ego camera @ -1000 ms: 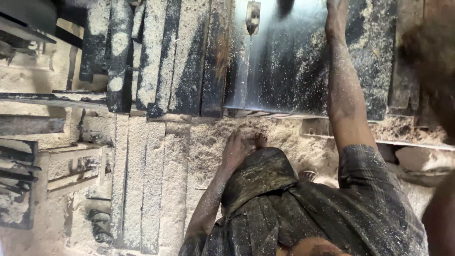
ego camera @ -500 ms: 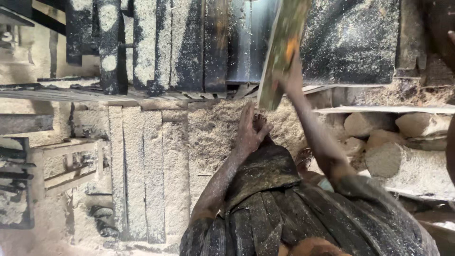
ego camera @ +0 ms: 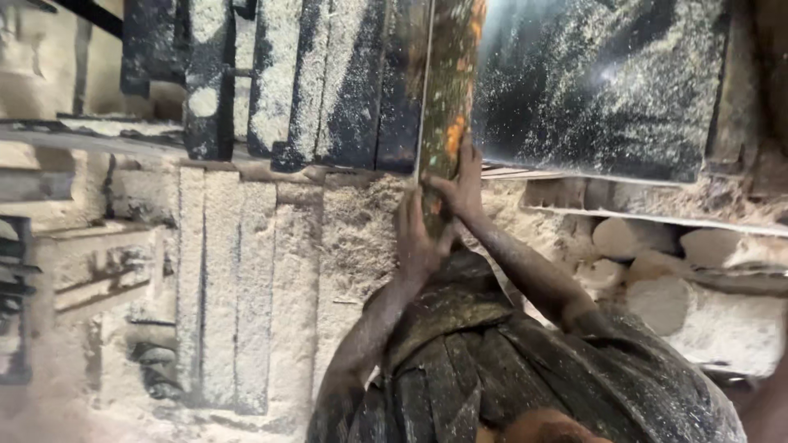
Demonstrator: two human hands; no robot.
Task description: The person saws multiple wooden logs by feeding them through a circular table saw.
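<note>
Fingers (ego camera: pixel 460 176) of both hands clasp green-orange plank (ego camera: pixel 450 90), standing upright between them.

Both hands, left hand (ego camera: pixel 416 238) and right hand (ego camera: pixel 461 184), grip the board (ego camera: pixel 450 82); no slack between them. 9 o'clock: dark planks (ego camera: pixel 328 82) flush against the board, blocked. 3 o'clock: dark sheet (ego camera: pixel 599 82), blocked. 7 o'clock: sawdust-covered bench (ego camera: pixel 246 279) flat and open. 4 o'clock: pale rounded lumps (ego camera: pixel 657 262) crowd that side.
</note>
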